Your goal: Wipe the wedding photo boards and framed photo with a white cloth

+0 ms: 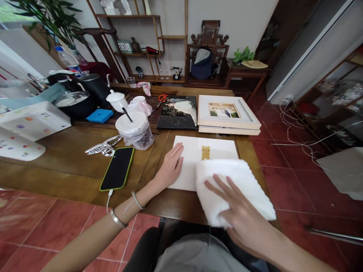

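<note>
A white rectangular panel lies flat on the wooden table, with a small gold-coloured metal hanger near its middle. My left hand rests on the panel's left edge, fingers stretched out and nearly together. A fluffy white towel covers the lower right part of the panel and reaches past it toward the table's edge. With its fingers spread over the top of the towel, my right hand holds it against the panel; the thumb is partly tucked into the folds. What lies under the towel is hidden.
Behind the panel are a dark picture and stacked white frames. A charging phone, silver scissors and a bagged lidded cup stand to the left. Farther back are a blue box and a black kettle.
</note>
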